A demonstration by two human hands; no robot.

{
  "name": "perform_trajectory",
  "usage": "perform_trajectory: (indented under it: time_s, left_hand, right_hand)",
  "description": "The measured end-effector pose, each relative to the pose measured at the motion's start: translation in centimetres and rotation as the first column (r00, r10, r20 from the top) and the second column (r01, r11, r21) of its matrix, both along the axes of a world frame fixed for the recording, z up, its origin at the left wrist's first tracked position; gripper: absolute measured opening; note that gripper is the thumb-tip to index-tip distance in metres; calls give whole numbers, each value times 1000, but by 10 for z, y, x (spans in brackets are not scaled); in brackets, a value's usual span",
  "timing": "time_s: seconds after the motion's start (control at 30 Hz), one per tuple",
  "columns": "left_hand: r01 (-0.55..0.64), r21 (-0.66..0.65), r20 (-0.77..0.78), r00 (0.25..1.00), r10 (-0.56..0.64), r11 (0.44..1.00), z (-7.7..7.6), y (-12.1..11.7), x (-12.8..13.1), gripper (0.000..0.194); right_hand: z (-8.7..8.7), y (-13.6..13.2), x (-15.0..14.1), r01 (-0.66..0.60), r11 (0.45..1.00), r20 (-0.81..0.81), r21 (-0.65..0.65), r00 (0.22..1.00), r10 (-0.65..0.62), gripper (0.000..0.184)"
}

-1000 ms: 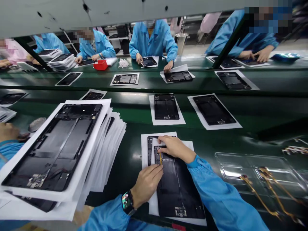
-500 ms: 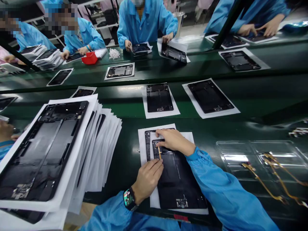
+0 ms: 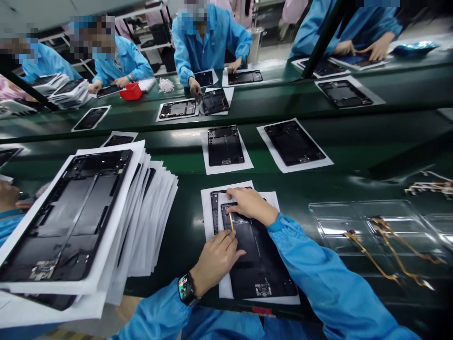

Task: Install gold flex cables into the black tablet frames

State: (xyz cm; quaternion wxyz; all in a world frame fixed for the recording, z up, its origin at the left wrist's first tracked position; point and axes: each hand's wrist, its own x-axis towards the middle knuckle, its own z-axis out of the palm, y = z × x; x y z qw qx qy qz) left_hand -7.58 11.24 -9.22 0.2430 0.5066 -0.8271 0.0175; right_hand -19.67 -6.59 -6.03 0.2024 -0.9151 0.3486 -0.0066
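A black tablet housing (image 3: pixel 260 267) lies on white paper (image 3: pixel 210 212) on the green belt in front of me. My left hand (image 3: pixel 215 259), with a smartwatch on its wrist, rests on the housing, its fingertips at the lower end of a thin amber flex strip (image 3: pixel 231 221). The strip stands out from the housing's upper part. My right hand (image 3: pixel 249 204) lies with fingers extended across the housing's top end, just above the strip, holding nothing. The strip's upper end meets the housing under my right fingers.
To my left, a tall stack of black housings on white sheets (image 3: pixel 71 217) leans near a co-worker's hand (image 3: pixel 10 198). To my right, a clear plastic tray (image 3: pixel 357 226) holds amber flex cables (image 3: pixel 375 248). More papered housings (image 3: pixel 224 146) ride the belts, with co-workers beyond.
The whole view has shifted slightly as my head moved. My hands stay on the housing. Across the belt, a co-worker's hand has moved a housing onto the far belt.
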Motion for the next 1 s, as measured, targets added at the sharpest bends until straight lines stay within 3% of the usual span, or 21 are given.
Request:
perform_trajectory:
  time_s: [0.07,0.17,0.37,0.53,0.73,0.8,0.9,1.0]
  left_hand:
    - [-1,33,-14,1000,2,999,7,-5,4,29]
    - [-26,45,38,999,24,999,13,-17,11,27]
    - [44,103,135,989,-58,994,14,-28,23,25]
    - [137,197,111,981,-161,971,21,-16,32,30]
    - [180,263,24,981,-193,948,23,8,34,32]
    - [128,253,-40,992,-122,959,22,21,31,30]
    - [-110,247,-195,968,161,963,18,45,18,25]
    - [-345,353,-262,856,445,870,11,63,-1,14]
  right_hand:
    - [6,5,-6,-5,1000,12,13,1000,5,19]
    - [21,17,-21,-28,993,87,111,996,19,27]
    - [50,50,-51,110,956,161,274,974,-158,15]
    - [38,86,-68,176,966,179,190,961,-210,16]
    - [18,118,-61,27,1000,122,6,992,-27,17]
    - [15,123,-54,-35,998,49,-47,998,37,17]
    - [12,125,-44,-111,988,-27,-109,994,108,15]
    - [12,126,-35,-145,980,-63,-135,988,137,13]
